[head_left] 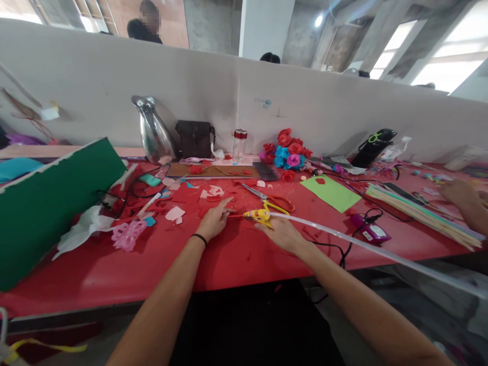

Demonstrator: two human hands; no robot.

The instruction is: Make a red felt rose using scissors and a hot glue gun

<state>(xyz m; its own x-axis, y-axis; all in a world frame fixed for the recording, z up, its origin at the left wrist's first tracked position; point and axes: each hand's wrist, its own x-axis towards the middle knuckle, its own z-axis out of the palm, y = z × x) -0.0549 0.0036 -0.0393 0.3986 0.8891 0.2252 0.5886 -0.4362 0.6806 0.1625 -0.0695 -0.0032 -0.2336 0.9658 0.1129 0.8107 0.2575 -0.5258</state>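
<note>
My right hand (280,235) is wrapped round a yellow glue gun (261,214), with a long clear glue stick (343,240) running out of its back to the right. The gun's tip points left at my left hand (214,221). That hand is closed near the tip, its index finger stretched out, on a small red piece I cannot make out well. Scissors (263,195) with orange and yellow handles lie just behind the gun. Red and pink paper scraps (175,214) are scattered to the left on the red table (229,264).
A green board (57,203) stands at the left. Along the back are a metal jug (152,129), a brown bag (194,140), a glass bottle (239,145) and paper flowers (292,152). At the right lie green paper (331,193), a purple power strip (371,230) and another person's hand (459,195).
</note>
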